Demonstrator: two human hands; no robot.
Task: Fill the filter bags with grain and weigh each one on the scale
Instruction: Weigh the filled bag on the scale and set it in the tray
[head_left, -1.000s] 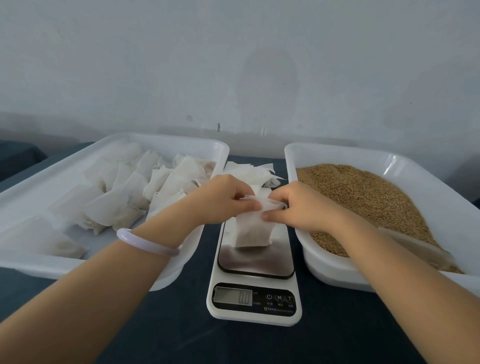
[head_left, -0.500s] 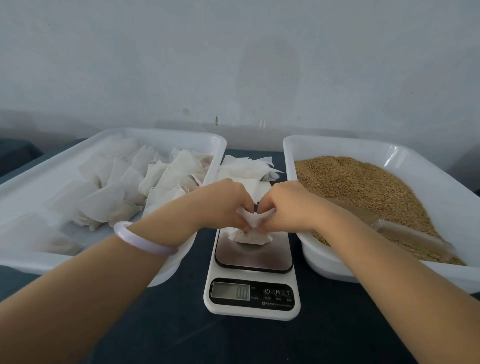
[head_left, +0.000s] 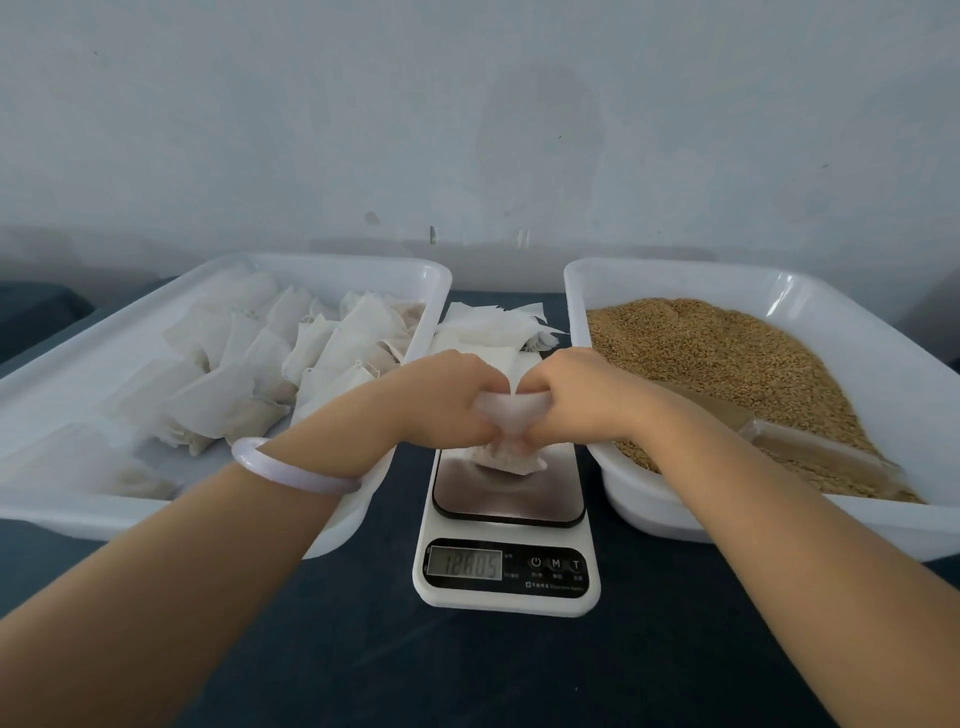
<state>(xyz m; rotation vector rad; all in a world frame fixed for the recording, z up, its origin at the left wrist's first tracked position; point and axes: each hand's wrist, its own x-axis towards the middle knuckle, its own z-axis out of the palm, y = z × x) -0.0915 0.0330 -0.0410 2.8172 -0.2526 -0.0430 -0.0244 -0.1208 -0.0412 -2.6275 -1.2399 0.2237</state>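
Filter bag (head_left: 508, 458) at centre frame, its bottom on the scale (head_left: 506, 501) platform. Left hand (head_left: 447, 402) and right hand (head_left: 576, 402) both pinch its bunched top. Looks soft, light and floppy, thin mesh; probably spills if tipped, so best held at the gathered neck.
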